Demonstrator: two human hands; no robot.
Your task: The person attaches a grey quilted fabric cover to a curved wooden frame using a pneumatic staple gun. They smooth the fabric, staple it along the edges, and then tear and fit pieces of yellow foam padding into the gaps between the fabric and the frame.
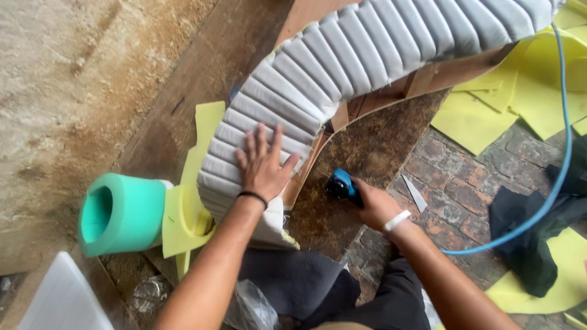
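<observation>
My left hand lies flat, fingers spread, on the lower end of a curved grey ribbed upholstered panel. The panel is fixed over a curved wooden frame whose edge shows just right of that hand. My right hand grips a blue and black air tool, its nose held close to the frame edge. A blue hose runs from the right hand's side up and away to the right. A black band circles my left wrist, a white one my right.
A rolled green foam tube lies at the left beside yellow foam pieces. More yellow foam sheets cover the brick floor at the right. Dark cloth lies at the right, a brown board under the frame.
</observation>
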